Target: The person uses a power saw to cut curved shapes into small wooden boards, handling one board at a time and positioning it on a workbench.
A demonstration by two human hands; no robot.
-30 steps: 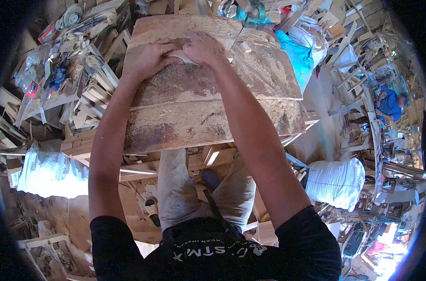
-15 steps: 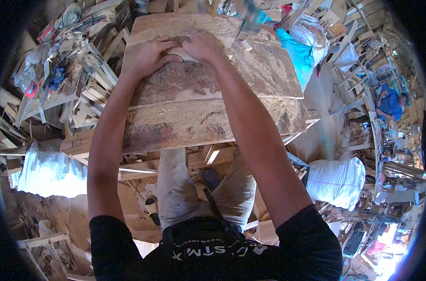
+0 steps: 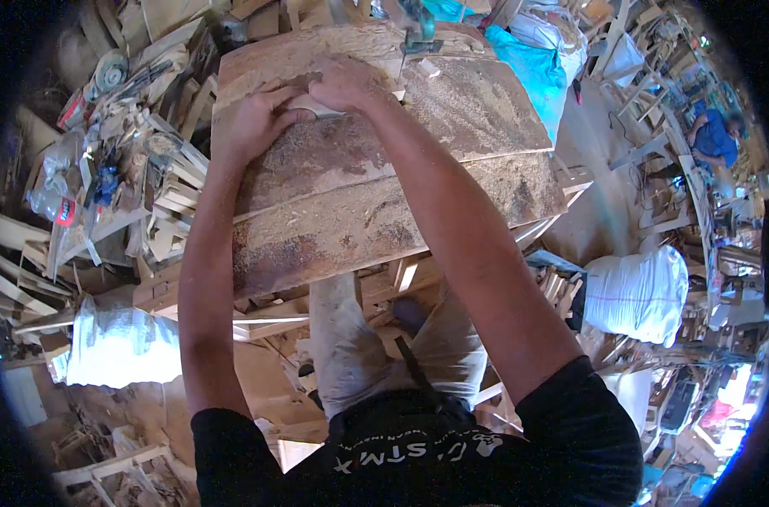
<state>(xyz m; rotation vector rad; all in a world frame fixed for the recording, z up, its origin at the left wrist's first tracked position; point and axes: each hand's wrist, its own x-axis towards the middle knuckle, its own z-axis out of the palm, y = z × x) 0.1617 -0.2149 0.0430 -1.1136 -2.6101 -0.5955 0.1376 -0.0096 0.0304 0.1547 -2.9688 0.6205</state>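
A pale piece of wood (image 3: pixel 315 106) lies on a sawdust-covered wooden work table (image 3: pixel 317 177), largely hidden under my hands. My left hand (image 3: pixel 256 122) grips its left end, thumb along the near edge and fingers over the top. My right hand (image 3: pixel 344 84) is closed over its middle, just right of the left. Beyond the right hand, a teal saw guide (image 3: pixel 420 38) hangs over the far part of the table, with a thin blade below it. A small pale offcut (image 3: pixel 429 68) rests right of the blade.
Scrap wood (image 3: pixel 177 182) is heaped at the left, with a plastic bottle (image 3: pixel 54 203) on it. A turquoise sack (image 3: pixel 532 72) stands beyond the table's right corner, a white sack (image 3: pixel 638 294) farther right. Another person (image 3: pixel 716 135) in blue is at the far right.
My view has tilted, shifting the whole scene. Both hands keep their hold on the wood, whose right end appears slightly closer to the blade. The saw guide now shows more sharply.
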